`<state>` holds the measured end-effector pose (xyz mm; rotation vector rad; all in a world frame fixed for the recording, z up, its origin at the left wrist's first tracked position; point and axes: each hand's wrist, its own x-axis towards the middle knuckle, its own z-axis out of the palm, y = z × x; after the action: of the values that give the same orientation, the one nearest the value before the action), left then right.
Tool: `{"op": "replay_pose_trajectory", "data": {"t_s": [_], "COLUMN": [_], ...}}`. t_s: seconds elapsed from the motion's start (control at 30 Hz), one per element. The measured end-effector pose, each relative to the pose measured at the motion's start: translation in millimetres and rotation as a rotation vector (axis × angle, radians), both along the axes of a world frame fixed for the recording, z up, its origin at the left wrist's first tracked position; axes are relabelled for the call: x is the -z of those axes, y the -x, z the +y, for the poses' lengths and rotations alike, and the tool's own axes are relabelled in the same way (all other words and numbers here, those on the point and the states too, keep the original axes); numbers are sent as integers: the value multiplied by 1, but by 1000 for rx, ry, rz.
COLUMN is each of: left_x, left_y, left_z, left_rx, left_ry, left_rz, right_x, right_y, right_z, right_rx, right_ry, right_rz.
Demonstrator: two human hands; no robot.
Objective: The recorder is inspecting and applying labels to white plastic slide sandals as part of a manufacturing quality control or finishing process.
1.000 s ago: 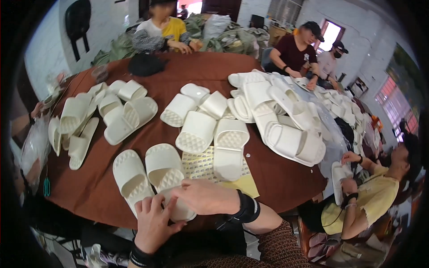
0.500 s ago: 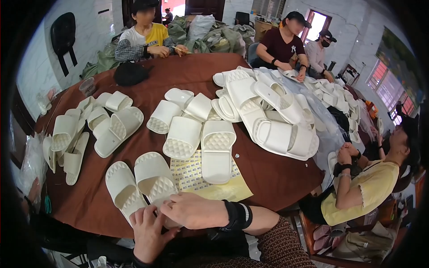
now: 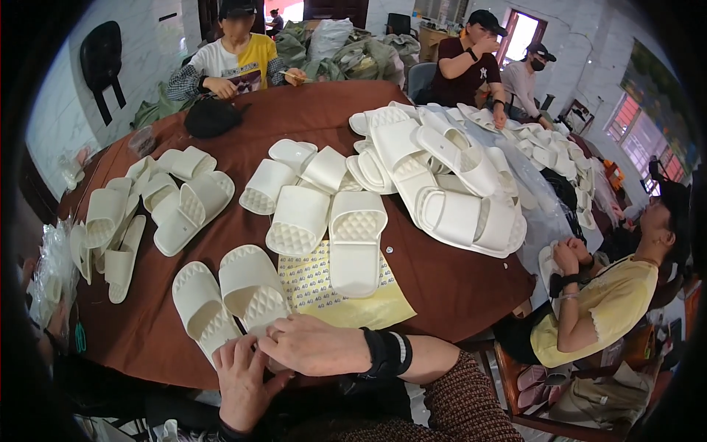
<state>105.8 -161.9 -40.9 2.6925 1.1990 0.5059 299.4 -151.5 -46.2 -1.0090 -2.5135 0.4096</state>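
Two white slide slippers lie side by side at the near table edge, a left slipper [image 3: 193,296] and a right slipper [image 3: 247,276], heels toward me. My left hand [image 3: 243,379] rests over the heel ends with its fingers stretched out and its thumb pointing to the right. Across the right slipper's heel reaches my right hand [image 3: 313,345], fingers curled and closed; whatever they pinch is hidden. Just beyond my right hand is a yellow sheet of small printed stickers [image 3: 368,315]. Another white slipper [image 3: 356,261] lies partly on that sheet.
A tall heap of white slippers [image 3: 449,210] stands at the right, and more slippers [image 3: 199,214] lie at the left on the brown cloth [image 3: 442,295]. A black cap [image 3: 212,118] sits at the far side. Several people sit around the table, one in yellow [image 3: 604,302] at the right.
My hands stay at the slipper heels with barely any shift. Across the table, the person in dark red has raised a hand to the face; the person in white and yellow has moved their hands apart.
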Motion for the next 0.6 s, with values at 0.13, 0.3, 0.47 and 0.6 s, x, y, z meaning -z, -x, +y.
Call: {"op": "replay_pose_trajectory", "data": {"t_s": [0.13, 0.3, 0.47, 0.6], "left_x": [0, -3, -2, 2], "left_y": [0, -2, 0, 3], "left_z": [-1, 0, 1, 2], "left_rx": [-7, -8, 2, 2], "left_ry": [-14, -16, -22, -34], "left_rz": [-12, -14, 13, -4], "right_x": [2, -2, -9, -10], "right_y": [2, 1, -8, -18], "right_z": [1, 2, 10, 20], "right_rx": [18, -1, 71, 132], "right_ry": [-118, -86, 82, 231], "right_rz": [135, 159, 122, 117]}}
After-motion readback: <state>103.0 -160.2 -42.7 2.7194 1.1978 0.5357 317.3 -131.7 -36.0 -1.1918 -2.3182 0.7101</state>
